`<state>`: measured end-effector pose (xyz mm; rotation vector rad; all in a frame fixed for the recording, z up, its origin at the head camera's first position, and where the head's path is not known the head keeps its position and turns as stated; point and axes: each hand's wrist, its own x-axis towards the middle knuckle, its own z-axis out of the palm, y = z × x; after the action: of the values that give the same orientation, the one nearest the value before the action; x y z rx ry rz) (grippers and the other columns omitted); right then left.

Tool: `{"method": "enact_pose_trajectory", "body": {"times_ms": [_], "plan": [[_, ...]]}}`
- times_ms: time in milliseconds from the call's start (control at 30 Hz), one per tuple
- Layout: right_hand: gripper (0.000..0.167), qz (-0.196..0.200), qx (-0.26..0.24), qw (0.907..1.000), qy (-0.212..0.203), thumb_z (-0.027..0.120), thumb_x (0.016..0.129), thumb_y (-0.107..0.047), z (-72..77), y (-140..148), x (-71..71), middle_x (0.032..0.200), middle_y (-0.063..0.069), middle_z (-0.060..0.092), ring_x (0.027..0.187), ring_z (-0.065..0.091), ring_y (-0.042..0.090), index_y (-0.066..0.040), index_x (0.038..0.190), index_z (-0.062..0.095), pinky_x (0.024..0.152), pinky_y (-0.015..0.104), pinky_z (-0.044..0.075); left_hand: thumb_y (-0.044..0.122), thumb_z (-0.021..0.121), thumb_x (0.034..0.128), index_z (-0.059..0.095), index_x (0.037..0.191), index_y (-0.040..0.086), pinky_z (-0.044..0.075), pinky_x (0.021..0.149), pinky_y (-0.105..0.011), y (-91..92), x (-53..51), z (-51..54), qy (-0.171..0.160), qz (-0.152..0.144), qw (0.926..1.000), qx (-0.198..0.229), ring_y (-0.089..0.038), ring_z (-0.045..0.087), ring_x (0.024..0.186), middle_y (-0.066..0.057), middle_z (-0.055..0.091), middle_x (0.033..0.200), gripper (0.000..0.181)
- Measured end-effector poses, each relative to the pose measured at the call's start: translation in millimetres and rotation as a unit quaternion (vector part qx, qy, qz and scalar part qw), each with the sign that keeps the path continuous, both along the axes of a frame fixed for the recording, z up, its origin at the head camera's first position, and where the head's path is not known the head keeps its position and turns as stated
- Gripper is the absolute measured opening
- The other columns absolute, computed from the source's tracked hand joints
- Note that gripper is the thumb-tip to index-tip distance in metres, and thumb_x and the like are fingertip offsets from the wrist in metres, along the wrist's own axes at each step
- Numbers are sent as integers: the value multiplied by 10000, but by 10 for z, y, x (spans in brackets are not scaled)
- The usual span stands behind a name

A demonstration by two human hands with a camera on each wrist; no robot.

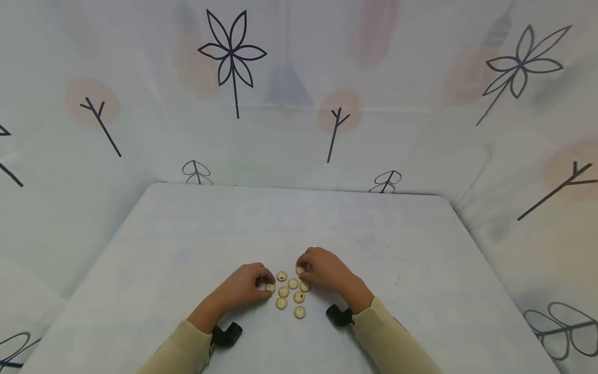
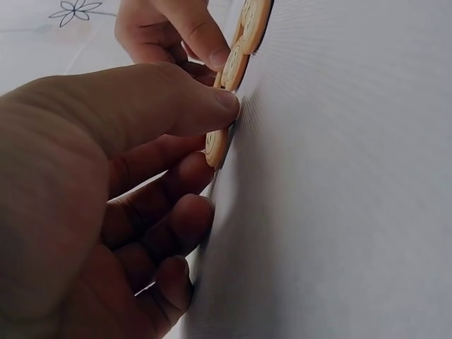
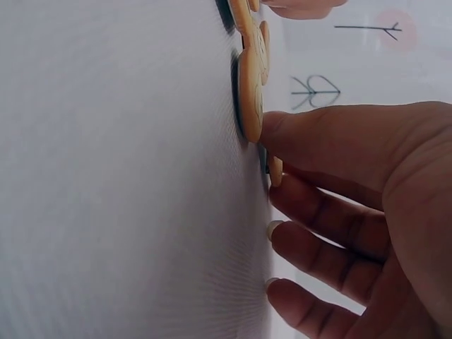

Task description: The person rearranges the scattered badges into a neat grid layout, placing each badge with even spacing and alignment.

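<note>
Small round wooden discs point(image 1: 283, 292) with dark marks on their faces lie flat in a loose cluster on the white table. At the cluster's left edge my left hand point(image 1: 245, 284) holds one disc point(image 1: 270, 287) between thumb and fingers, down on the tabletop. My right hand point(image 1: 325, 268) pinches another disc point(image 1: 299, 270) at the far right of the cluster, its thumb close to a neighbouring disc point(image 1: 305, 286). In the left wrist view, the thumb partly covers the held disc point(image 2: 213, 150). The right wrist view has the held disc point(image 3: 276, 171) mostly hidden behind the thumb.
The white table point(image 1: 210, 223) spreads around the cluster on all sides. Behind it and at both sides hangs a pale cloth point(image 1: 289, 140) printed with leaves and twigs. A black wrist camera point(image 1: 227, 335) sits under the left wrist, another point(image 1: 338, 315) under the right.
</note>
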<state>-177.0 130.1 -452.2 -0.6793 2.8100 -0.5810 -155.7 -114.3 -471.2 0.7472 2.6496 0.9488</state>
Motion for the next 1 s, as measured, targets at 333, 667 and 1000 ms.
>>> {"method": "enact_pose_trajectory", "body": {"times_ms": [333,667,1000], "plan": [[217,-78,-65,9999,39,715,861,-219,19,-13,-42,1007,-32,642,958,582,151,-143,1065,706,896,391,476,267,753,832,700,969,235,441,722,-229,-41,2,-47,-6,48,9999,128,-34,505,780,156,585,884,150],[219,-313,-51,9995,45,704,868,-199,54,-1,-164,1010,-43,645,956,590,144,-153,1082,711,902,376,481,256,749,834,692,958,230,449,722,-219,-27,2,-41,128,-18,9998,119,-22,508,770,150,576,865,139],[210,-343,-182,9984,413,698,878,-190,10,1,-248,999,-27,641,897,574,137,-139,1081,711,844,366,482,229,752,831,692,943,207,447,716,-232,-24,16,-10,107,-4,9999,110,-34,506,767,126,575,847,130]]}}
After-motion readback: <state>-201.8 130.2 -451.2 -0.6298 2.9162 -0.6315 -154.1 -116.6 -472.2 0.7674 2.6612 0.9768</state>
